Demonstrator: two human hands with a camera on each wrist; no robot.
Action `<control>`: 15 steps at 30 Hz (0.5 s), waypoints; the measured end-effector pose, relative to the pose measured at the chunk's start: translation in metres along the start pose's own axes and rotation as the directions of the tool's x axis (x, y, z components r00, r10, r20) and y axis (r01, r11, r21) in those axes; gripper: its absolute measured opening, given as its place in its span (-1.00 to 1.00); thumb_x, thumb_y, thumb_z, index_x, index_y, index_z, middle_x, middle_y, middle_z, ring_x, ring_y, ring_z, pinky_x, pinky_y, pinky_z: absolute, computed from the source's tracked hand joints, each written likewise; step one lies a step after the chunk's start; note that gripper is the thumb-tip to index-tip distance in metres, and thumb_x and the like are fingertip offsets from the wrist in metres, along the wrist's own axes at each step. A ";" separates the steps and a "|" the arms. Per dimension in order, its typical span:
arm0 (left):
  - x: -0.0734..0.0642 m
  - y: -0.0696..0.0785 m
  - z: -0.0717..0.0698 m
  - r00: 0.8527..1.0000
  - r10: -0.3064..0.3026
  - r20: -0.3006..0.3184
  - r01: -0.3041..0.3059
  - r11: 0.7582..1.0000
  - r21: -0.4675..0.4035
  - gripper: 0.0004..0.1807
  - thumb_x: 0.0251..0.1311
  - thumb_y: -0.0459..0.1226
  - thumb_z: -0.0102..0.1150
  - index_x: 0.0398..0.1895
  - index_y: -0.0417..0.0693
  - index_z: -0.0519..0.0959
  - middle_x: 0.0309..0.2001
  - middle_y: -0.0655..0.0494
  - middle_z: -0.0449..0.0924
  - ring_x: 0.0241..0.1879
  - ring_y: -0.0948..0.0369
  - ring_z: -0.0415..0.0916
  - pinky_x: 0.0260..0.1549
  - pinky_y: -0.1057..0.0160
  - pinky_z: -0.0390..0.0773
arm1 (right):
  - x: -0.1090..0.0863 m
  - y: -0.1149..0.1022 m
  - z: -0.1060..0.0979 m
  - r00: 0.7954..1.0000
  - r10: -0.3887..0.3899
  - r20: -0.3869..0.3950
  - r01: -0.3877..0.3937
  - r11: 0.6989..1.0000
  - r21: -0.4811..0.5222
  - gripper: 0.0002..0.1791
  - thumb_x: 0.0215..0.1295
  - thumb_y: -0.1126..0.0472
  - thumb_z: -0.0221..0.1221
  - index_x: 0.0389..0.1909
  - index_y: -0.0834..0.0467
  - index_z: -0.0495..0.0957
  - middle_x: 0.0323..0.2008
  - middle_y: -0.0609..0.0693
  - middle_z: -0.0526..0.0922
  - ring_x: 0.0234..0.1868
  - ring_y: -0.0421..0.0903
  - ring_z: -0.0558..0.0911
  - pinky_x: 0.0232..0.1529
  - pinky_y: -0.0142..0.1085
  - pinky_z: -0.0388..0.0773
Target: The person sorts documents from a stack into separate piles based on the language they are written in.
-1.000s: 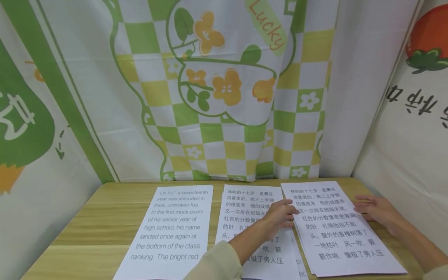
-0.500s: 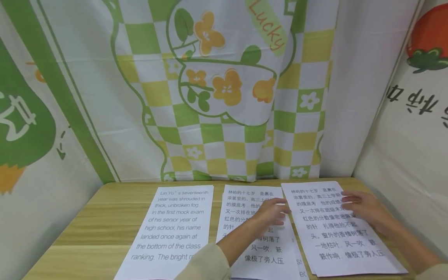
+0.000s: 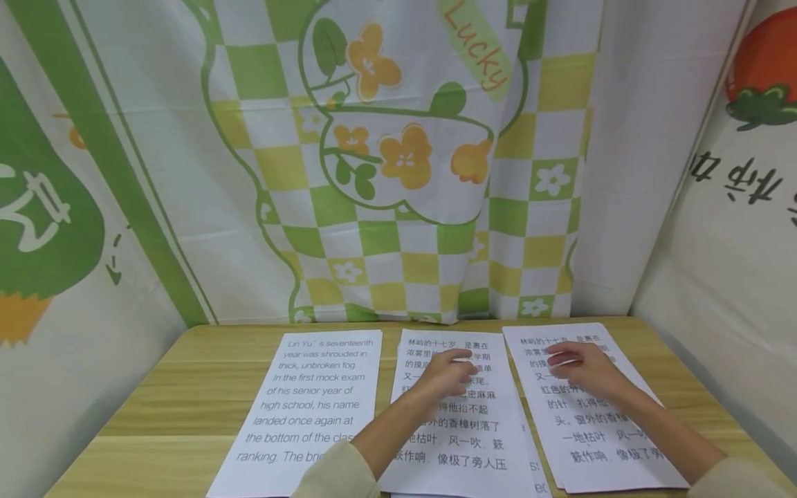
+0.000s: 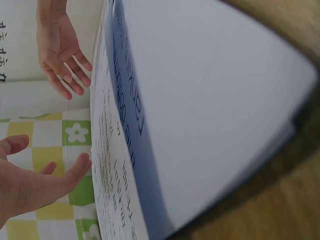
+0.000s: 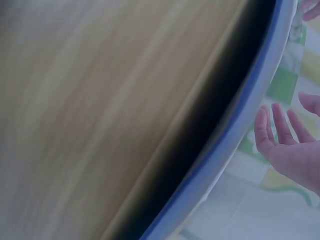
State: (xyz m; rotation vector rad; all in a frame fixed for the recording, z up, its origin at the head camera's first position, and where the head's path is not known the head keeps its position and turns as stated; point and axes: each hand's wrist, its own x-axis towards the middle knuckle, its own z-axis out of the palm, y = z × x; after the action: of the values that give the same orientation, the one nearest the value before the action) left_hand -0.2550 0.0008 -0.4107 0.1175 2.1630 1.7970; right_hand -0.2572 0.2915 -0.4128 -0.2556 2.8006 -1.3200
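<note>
My left hand point(image 3: 443, 377) is over the middle stack of printed sheets point(image 3: 461, 443), fingers loosely bent and holding nothing. Over the right stack of sheets point(image 3: 604, 443) is my right hand point(image 3: 588, 373), likewise relaxed, with nothing between thumb and fingers. Both stacks bear large Chinese print, partly hidden by the hands and forearms. In the left wrist view, the left hand point(image 4: 35, 185) has its fingers spread apart beside the paper's edge. The right wrist view shows the right hand point(image 5: 292, 150) with fingers extended, above a curved paper edge point(image 5: 235, 135).
A third stack, with English print point(image 3: 305, 415), lies on the left of the wooden table point(image 3: 156, 408). English letters peek out beneath the middle stack's right edge. A checked curtain point(image 3: 398, 242) hangs behind the table, and printed cloth encloses both sides.
Both hands have moved left. The left hand went from the gap between the middle and right stacks to over the middle one; the right hand moved from the right stack's edge to above it.
</note>
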 end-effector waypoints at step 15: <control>-0.014 -0.001 -0.042 0.990 -0.004 -0.144 -0.001 0.999 -0.037 -0.39 0.33 -0.26 0.15 0.45 -0.21 0.41 0.27 -0.28 0.53 0.29 -0.27 0.46 0.31 -0.19 0.48 | 0.004 -0.031 0.035 0.988 -0.021 0.150 -0.025 0.954 0.298 -0.36 0.32 0.32 0.33 0.34 0.50 0.37 0.11 0.37 0.61 -0.01 0.10 0.72 -0.05 -0.15 0.76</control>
State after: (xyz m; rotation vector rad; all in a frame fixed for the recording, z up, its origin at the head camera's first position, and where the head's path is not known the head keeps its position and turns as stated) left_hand -0.2543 -0.0425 -0.4026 -0.0238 2.2246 1.8967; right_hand -0.2538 0.2448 -0.4115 -0.3247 2.4346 -1.6234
